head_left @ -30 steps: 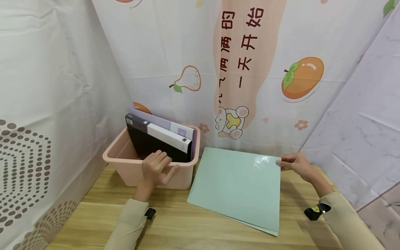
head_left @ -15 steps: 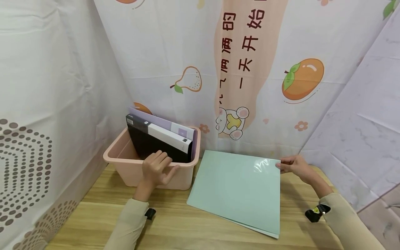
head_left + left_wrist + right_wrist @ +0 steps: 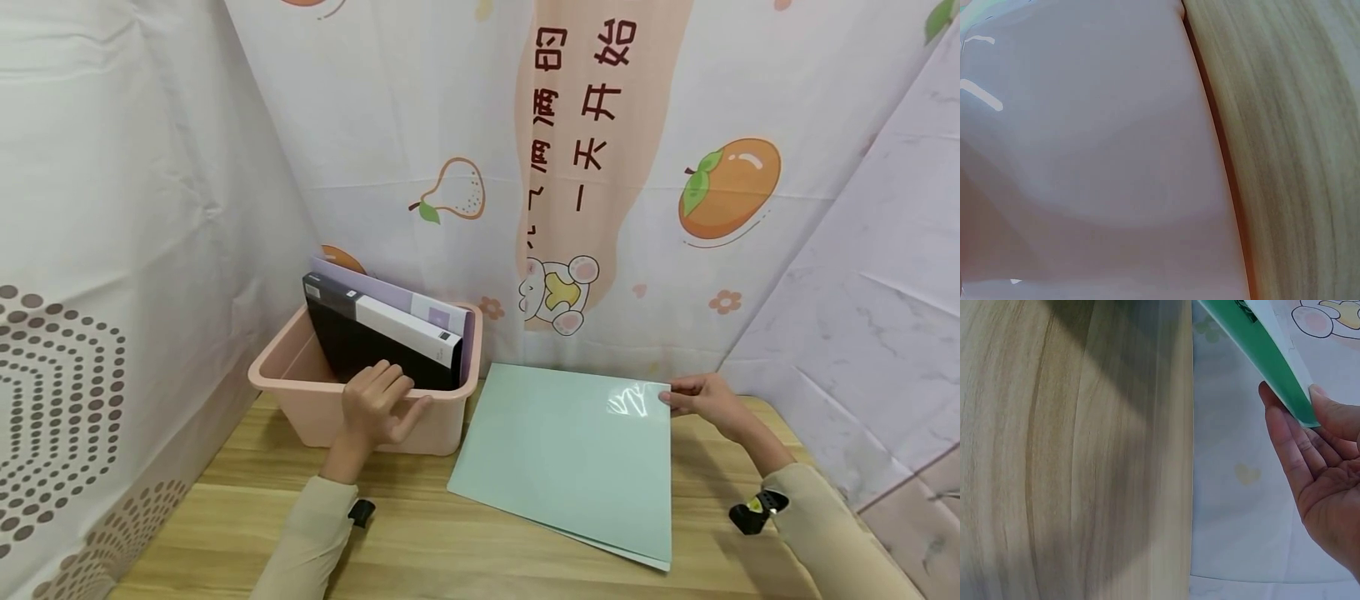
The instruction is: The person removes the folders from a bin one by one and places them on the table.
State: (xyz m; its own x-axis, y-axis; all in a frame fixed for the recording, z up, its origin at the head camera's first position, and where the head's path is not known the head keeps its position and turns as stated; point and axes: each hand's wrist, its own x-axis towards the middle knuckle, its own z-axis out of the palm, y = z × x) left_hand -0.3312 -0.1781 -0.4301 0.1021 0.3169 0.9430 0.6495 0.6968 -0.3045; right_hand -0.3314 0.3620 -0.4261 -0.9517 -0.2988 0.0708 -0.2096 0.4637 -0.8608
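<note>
In the head view, my left hand (image 3: 377,406) holds the near rim of a pink plastic bin (image 3: 315,421), fingers curled over the edge and thumb outside. The bin's smooth wall (image 3: 1104,125) fills most of the left wrist view. A black binder (image 3: 337,342) with a white-and-grey spine leans inside it, in front of a purple folder (image 3: 382,287). To the right, my right hand (image 3: 708,402) pinches the far right corner of a pale green folder (image 3: 570,458). In the right wrist view, thumb and fingers grip the folder's spine end (image 3: 1266,369), which is tilted above the table.
Everything stands on a wood-grain table (image 3: 405,533). A printed curtain (image 3: 637,317) hangs right behind the bin and folder, with white sheeting (image 3: 187,250) on the left and a marbled sheet (image 3: 862,333) on the right.
The green folder's far edge and my right hand have come slightly toward me over the last second. My left hand, the bin and the things in it have stayed put.
</note>
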